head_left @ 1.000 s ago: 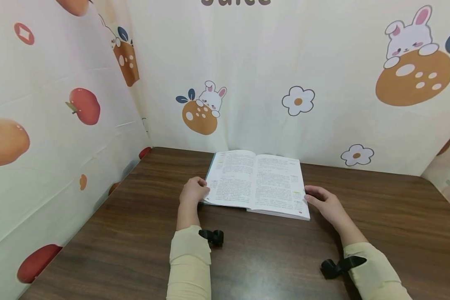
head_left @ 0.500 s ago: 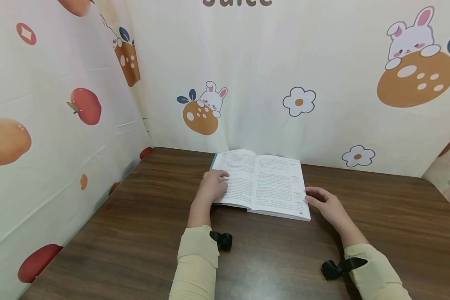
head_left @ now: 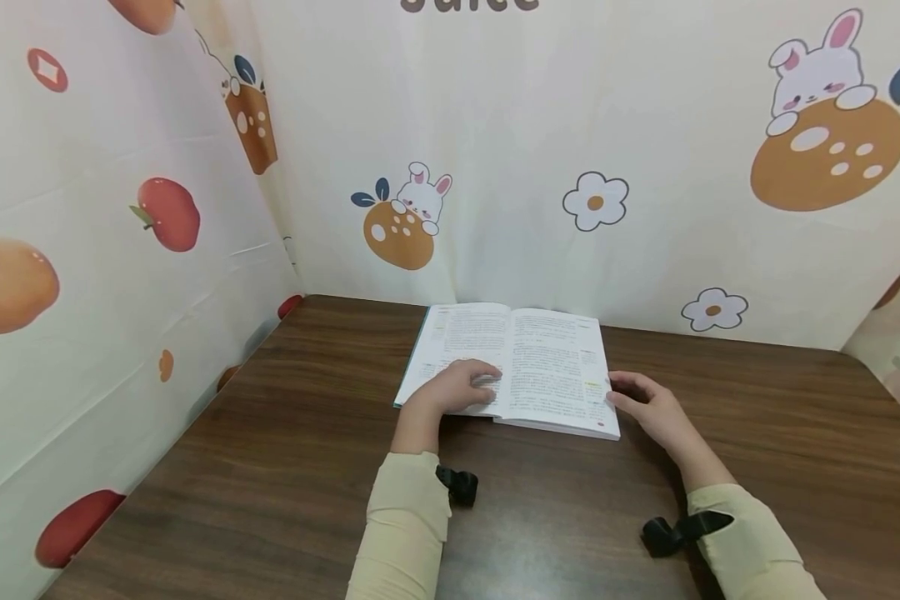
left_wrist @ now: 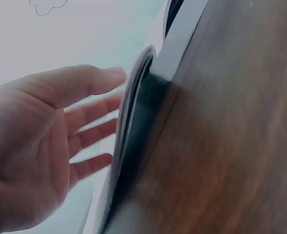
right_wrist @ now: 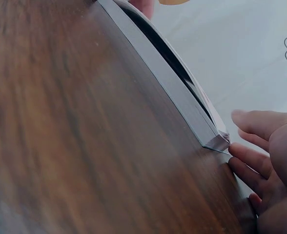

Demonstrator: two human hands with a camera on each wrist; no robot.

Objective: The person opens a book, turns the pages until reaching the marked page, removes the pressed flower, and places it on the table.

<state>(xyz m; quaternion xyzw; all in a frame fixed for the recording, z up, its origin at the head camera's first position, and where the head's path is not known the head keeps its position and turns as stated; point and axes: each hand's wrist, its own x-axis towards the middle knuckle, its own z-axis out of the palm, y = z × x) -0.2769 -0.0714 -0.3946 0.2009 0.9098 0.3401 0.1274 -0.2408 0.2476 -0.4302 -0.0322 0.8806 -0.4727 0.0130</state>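
An open book (head_left: pixel 553 354) with printed pages lies on the table in the head view. My left hand (head_left: pixel 450 388) rests on the lower part of its left page, the fingertips near the middle fold. In the left wrist view, the fingers of that hand (left_wrist: pixel 41 141) are spread and meet the page, which bulges up from the cover. Beside the book's right edge is my right hand (head_left: pixel 656 417), thumb and fingers loosely bent around the edge. In the right wrist view, those fingers (right_wrist: pixel 253 161) touch the thick page block near its corner.
The brown wooden table (head_left: pixel 555 517) extends in front of the book and to both sides. A white curtain (head_left: pixel 510 233) with fruit, rabbit and flower prints hangs right behind the book and along the left side. Black camera mounts (head_left: pixel 457 486) sit on both sleeves.
From the book's left edge, my left hand has moved right across the left page toward the fold. The left page lies uncovered at its outer edge. My right hand stays in place.
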